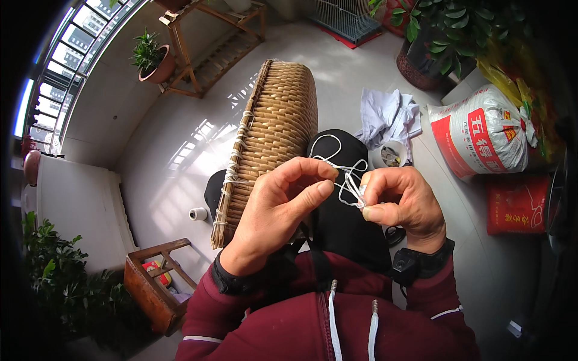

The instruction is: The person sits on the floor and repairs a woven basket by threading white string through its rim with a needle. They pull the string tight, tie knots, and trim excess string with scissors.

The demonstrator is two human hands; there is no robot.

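A thin white cord (pixel 349 174) hangs in loose, tangled loops between my two hands, above my dark-trousered leg. My right hand (pixel 400 201) is closed, its thumb and forefinger pinching the bunched cord. My left hand (pixel 283 201) curls with thumb and forefinger tips close together at the cord's other side; what lies between those tips is partly hidden. Leaning beside my left hand is a tan woven basket (pixel 280 114), tipped on its side along my leg. White cord lashing wraps its rim (pixel 236 156) at several places.
On the floor at left stands a white thread spool (pixel 197 213), near a wooden stool (pixel 153 289). To the right are a white cloth (pixel 391 114), a small white tub (pixel 390 154), a stuffed white-and-red sack (pixel 478 135) and a red bag (pixel 518 207). Potted plants (pixel 158 65) stand around.
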